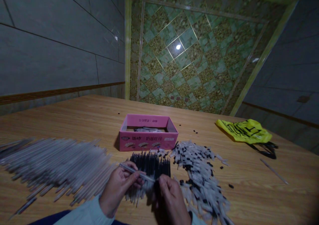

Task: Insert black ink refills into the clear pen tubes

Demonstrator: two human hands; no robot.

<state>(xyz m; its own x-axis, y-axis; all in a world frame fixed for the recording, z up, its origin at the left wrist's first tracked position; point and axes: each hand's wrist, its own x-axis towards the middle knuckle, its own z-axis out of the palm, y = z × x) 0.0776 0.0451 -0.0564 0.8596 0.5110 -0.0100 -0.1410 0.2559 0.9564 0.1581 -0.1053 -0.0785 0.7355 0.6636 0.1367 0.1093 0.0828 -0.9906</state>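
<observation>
My left hand [116, 185] is closed around a slim pen [128, 168] with a pale, clear-looking barrel, which slants down to the right. At the pen's right end, the fingers of my right hand [173, 195] are pinched together; what they grip is dark, blurred and mostly hidden. Just beyond and below both hands lies a bundle of thin, dark-tipped sticks [149, 162], like pen refills. A wide pile of clear pen barrels [57, 165] spreads to the left. To the right is a heap of small whitish caps [196, 162] mixed with little black pieces.
A pink open box [147, 143] with some pale sticks inside stands behind the bundle. A yellow plastic bag [244, 131] with black print lies back right, and a single thin stick [274, 171] in front of it. Tiled walls [62, 39] border the wooden table [94, 115].
</observation>
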